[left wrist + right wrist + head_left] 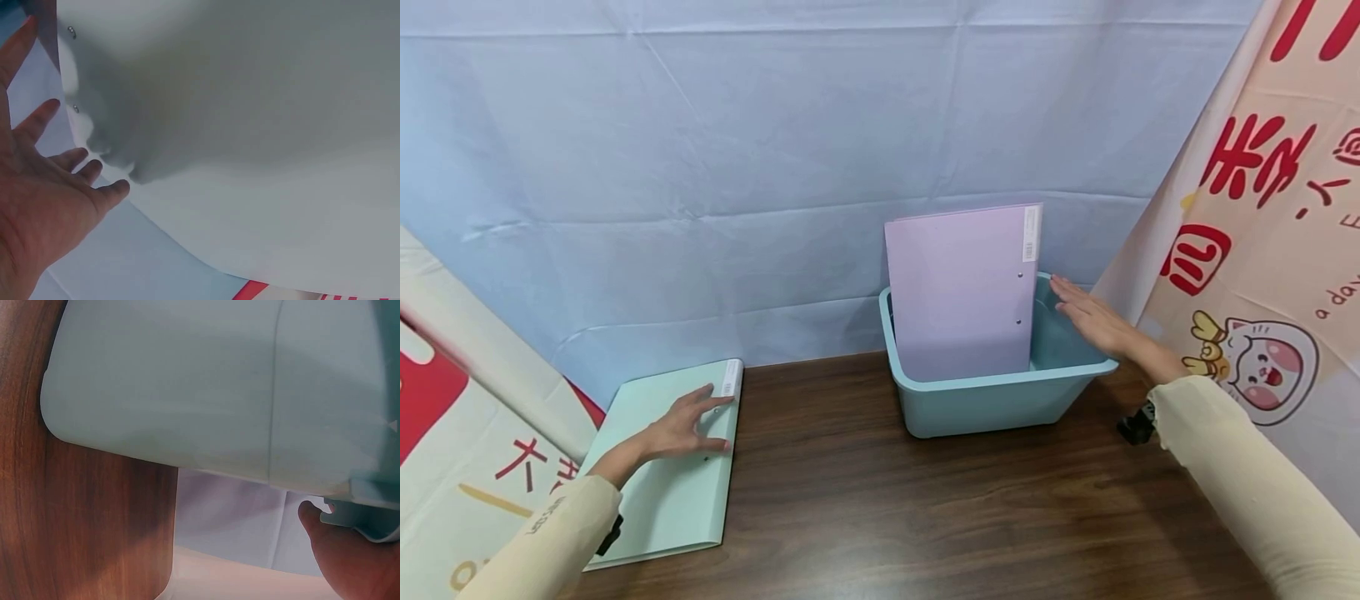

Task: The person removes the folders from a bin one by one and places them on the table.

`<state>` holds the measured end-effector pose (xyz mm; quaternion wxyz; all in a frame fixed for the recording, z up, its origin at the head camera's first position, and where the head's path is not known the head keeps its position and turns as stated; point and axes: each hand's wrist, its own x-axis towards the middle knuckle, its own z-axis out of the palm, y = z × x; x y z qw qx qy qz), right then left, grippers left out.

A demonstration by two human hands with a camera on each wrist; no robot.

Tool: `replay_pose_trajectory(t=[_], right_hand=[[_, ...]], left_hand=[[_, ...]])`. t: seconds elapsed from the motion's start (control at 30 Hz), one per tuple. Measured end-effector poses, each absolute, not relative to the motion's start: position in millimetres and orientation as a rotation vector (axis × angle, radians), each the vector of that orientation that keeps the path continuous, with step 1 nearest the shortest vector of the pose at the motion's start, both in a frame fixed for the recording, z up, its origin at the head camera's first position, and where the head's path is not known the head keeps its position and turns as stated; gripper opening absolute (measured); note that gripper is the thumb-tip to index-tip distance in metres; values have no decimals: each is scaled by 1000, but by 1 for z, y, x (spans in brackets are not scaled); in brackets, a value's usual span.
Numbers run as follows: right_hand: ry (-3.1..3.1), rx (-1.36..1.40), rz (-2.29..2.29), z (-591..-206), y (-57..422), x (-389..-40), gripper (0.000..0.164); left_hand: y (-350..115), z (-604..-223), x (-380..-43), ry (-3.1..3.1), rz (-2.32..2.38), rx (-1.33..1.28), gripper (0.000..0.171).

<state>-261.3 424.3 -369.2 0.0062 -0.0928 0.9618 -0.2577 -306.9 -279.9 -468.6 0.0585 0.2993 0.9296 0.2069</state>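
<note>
A mint-green file folder point(662, 500) lies flat on the table at the left, a white label near its upper right corner. Over its right part hovers my left hand point(681, 427), thumb and fingers spread; the left wrist view shows the fingertips near the edge of the folder point(262, 187), casting shadows on it. A lilac file folder point(962, 292) stands upright, slightly tilted, in a blue-green plastic bin point(992, 404). My right hand point(1093, 321) lies at the bin's right rim, fingers straight. Its thumb point(312, 519) shows beside the rim in the right wrist view; its other fingers are hidden there.
The dark wooden table point(827, 492) runs between the green folder and the bin. A pale blue cloth point(700, 167) hangs behind. Printed cloths with red characters hang at the left point(490, 433) and right point(1285, 250).
</note>
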Motion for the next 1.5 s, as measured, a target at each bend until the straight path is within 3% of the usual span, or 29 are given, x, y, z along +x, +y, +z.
replay_pose_trajectory(t=[0.87,1.5], right_hand=[[3010,-298,-812,-369,425,-262,63],[3002,-289,-827,-368,424,-260,63]], left_hand=[[-238,-447,-331,2797,851,792,87],[-209,-426,-337,2747,1062,867,86]])
